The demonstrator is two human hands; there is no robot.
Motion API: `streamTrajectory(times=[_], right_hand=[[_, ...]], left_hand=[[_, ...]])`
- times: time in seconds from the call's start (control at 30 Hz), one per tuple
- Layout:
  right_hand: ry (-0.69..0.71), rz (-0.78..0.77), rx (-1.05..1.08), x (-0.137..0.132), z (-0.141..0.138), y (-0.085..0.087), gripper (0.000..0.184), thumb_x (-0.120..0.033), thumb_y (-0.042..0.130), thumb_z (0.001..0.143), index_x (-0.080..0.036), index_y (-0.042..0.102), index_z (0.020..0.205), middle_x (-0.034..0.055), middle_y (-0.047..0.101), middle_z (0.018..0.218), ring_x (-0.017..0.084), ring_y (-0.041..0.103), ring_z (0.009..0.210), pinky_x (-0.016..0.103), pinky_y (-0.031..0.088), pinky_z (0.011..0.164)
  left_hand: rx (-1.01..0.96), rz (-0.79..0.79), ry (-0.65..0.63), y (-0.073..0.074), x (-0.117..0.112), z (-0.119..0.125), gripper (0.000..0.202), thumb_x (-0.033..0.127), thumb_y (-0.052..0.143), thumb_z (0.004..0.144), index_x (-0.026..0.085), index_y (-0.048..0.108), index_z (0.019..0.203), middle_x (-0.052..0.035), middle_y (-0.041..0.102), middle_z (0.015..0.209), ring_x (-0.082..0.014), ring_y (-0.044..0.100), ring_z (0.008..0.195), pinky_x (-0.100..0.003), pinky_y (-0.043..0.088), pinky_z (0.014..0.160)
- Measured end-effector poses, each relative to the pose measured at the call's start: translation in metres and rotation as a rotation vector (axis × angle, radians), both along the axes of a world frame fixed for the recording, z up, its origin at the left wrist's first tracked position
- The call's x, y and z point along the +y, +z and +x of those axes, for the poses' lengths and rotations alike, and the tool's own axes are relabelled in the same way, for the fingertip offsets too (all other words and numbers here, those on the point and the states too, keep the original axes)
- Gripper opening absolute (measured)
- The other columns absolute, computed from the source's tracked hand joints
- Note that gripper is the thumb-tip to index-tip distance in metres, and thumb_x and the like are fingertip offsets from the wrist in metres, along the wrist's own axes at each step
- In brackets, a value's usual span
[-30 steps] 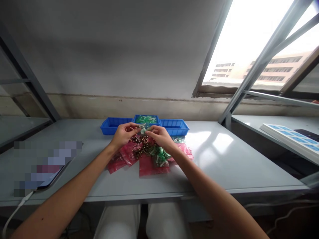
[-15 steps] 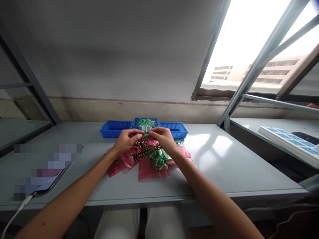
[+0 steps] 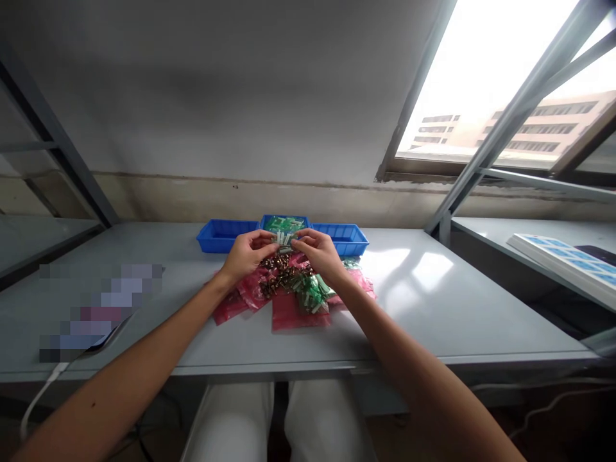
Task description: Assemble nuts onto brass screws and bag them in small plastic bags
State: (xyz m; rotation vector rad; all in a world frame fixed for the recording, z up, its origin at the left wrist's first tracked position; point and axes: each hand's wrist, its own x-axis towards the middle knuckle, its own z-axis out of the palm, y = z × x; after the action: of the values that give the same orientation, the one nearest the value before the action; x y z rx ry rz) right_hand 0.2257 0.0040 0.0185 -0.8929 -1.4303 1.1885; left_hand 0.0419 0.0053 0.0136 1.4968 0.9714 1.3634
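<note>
My left hand (image 3: 246,254) and my right hand (image 3: 319,253) pinch the two sides of a small clear plastic bag (image 3: 285,240) with pale strip-like pieces in it. They hold it up in front of the middle blue bin (image 3: 309,221), where several green-tinted packets (image 3: 282,223) lie. Below my hands, small brass-coloured metal parts (image 3: 283,277) are heaped on pink plastic bags (image 3: 293,316). Green-and-clear packets (image 3: 315,296) rest at the right of the heap, under my right wrist.
Two more blue bins, one left (image 3: 221,240) and one right (image 3: 353,239), flank the middle bin. A phone-like device with a white cable (image 3: 45,385) lies on the grey table (image 3: 192,340) at left. A metal frame (image 3: 486,147) and side shelf (image 3: 476,231) stand at right.
The view has shifted a little, so the table sits higher in the picture. The bag between my hands now shows its pale strips more plainly.
</note>
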Motion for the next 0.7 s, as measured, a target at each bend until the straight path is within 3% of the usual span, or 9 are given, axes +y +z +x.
streamTrajectory(times=[0.17,0.33,0.53,0.7], right_hand=[[-0.061,0.014,0.018,0.002,0.000,0.000,0.026,-0.036,0.073,0.070,-0.017,0.066,0.086,-0.0004,0.061,0.073,0.010,0.056,0.051,0.022,0.046,0.044],[-0.163,0.111,-0.032,0.004,0.003,-0.001,0.024,-0.034,0.074,0.068,-0.018,0.074,0.085,0.0050,0.066,0.093,0.011,0.059,0.061,0.022,0.048,0.047],[-0.078,-0.025,0.064,-0.001,0.003,0.005,0.026,-0.029,0.070,0.069,-0.017,0.075,0.091,0.0008,0.062,0.065,0.013,0.060,0.051,0.025,0.051,0.044],[-0.134,0.030,0.091,-0.005,0.000,0.012,0.020,-0.021,0.059,0.068,-0.014,0.074,0.080,0.0033,0.065,0.071,0.013,0.060,0.056,0.027,0.055,0.050]], left_hand=[[0.067,0.070,0.048,-0.003,0.000,0.000,0.032,0.040,0.079,0.069,0.016,0.074,0.089,-0.0038,0.072,0.079,-0.0147,0.062,0.069,-0.026,0.048,0.067],[0.100,0.219,0.054,-0.002,-0.001,-0.004,0.024,0.038,0.076,0.073,0.019,0.077,0.087,-0.0062,0.074,0.091,-0.0197,0.065,0.088,-0.030,0.049,0.082],[0.093,0.062,0.048,0.003,-0.006,-0.002,0.023,0.032,0.070,0.075,0.019,0.077,0.093,-0.0017,0.070,0.070,-0.0137,0.060,0.060,-0.026,0.048,0.060],[0.060,0.028,0.027,0.002,-0.008,-0.001,0.026,0.037,0.064,0.080,0.017,0.075,0.093,-0.0037,0.071,0.076,-0.0169,0.065,0.070,-0.027,0.051,0.066]])
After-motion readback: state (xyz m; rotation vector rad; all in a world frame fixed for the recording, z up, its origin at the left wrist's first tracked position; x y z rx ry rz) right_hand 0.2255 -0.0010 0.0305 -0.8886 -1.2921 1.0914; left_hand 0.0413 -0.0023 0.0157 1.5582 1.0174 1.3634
